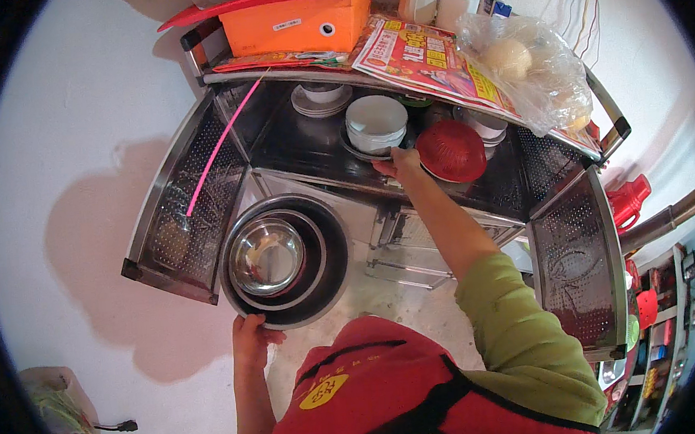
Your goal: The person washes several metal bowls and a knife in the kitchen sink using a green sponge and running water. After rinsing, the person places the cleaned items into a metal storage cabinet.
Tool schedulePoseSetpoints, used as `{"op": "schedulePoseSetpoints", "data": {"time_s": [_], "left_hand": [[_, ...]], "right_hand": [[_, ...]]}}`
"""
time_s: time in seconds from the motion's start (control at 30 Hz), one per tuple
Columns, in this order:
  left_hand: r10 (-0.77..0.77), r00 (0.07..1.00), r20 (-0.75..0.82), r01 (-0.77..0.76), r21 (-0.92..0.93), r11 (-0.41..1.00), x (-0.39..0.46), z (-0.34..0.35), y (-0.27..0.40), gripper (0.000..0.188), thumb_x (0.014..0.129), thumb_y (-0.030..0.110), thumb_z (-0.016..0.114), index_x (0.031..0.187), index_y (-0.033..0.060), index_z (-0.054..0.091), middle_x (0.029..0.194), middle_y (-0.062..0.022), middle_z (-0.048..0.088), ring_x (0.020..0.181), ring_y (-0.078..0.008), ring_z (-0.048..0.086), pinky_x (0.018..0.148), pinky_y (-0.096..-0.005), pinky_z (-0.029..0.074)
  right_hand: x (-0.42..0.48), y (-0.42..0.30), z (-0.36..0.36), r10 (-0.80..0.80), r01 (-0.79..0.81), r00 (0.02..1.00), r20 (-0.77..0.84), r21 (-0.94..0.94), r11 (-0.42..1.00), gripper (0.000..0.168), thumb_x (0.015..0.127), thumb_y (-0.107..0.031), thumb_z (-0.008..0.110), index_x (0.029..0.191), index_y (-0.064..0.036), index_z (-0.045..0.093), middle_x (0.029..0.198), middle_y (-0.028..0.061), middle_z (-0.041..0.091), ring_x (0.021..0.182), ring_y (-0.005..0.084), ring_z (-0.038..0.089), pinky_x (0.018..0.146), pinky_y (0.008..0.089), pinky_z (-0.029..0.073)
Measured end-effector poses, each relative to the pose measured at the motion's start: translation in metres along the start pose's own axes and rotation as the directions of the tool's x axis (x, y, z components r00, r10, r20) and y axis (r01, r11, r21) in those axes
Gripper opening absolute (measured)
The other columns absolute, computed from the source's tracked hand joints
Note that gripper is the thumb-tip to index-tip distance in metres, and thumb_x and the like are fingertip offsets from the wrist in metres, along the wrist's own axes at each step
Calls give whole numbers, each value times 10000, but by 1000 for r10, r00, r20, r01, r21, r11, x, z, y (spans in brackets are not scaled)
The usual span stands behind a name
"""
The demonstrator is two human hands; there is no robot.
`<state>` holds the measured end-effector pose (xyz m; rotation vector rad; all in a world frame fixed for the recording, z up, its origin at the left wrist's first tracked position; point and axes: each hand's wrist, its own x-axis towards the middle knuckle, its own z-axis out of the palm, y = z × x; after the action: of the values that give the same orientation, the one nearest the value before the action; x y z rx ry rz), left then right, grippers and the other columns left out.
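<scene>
My left hand (pixel 252 341) grips the near rim of a large metal basin (pixel 338 277). Inside it nest a mid-sized metal bowl (pixel 318 266) and a small shiny steel bowl (pixel 269 254). My right hand (pixel 403 164) reaches into a metal cabinet and grasps the near edge of a dark dish (pixel 355 151). A stack of white bowls (pixel 376 120) stands on that dish. Just right of the hand, a red plastic basket (pixel 452 151) lies upside down on the black shelf (pixel 295 148). The fingertips under the dish are partly hidden.
Open perforated doors flank the cabinet, left (pixel 189 220) and right (pixel 577 268). Farther back sit small plates (pixel 320 108) and more white dishes (pixel 488 128). An orange box (pixel 300 26), printed flyers (pixel 427 57) and a plastic bag (pixel 529 62) rest on top. A pink strip (pixel 223 141) hangs left.
</scene>
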<state>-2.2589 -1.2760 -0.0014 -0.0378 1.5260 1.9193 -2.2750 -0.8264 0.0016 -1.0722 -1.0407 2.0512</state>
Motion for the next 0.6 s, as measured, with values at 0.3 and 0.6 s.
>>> {"op": "schedulePoseSetpoints", "data": {"time_s": [0.3,0.6], "left_hand": [[-17,996,82,17,5,1000,22,2,-7,298,731,134,481,928,-86,447,662,-192,587,456,-272,577,386,-319,476],[-3,994,108,-3,59,998,33,30,3,331,728,177,489,931,-84,487,660,-181,594,463,-242,584,397,-300,478]], "right_hand": [[-16,-40,-24,19,-22,989,145,19,1000,204,822,-4,391,928,171,389,797,306,548,664,416,607,547,459,562],[-38,-116,-93,-64,64,993,94,6,998,208,837,-56,420,963,109,425,830,260,560,719,391,612,596,419,562]]}}
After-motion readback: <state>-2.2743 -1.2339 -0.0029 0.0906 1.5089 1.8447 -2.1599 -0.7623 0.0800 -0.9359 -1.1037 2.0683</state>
